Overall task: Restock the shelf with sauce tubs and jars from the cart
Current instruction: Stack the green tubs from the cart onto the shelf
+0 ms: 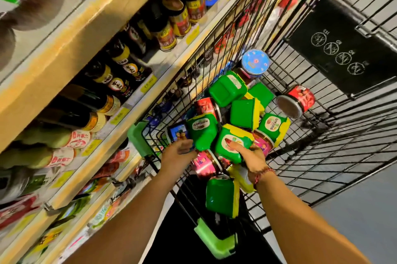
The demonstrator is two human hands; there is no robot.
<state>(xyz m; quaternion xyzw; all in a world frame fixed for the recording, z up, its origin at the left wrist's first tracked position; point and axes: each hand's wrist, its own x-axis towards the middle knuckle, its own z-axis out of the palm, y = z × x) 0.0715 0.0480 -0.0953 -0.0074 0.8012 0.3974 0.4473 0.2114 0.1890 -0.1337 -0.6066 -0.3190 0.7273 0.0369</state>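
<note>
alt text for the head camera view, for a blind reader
A person's right hand holds a green plastic tub with a yellow lid in a black wire cart piled with more tubs and jars, while the open left hand reaches beside it. Pale shelves of dark sauce bottles stand to the left.

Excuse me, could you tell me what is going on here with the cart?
A person is leaning over a wire cart parked beside a shelf of bottled sauces. The right hand grips a green tub with a yellow lid in the pile. The left hand, fingers straight, reaches toward a second green tub; contact is unclear. Other tubs and jars, including a red-label jar on its side, lie in the cart.
</note>
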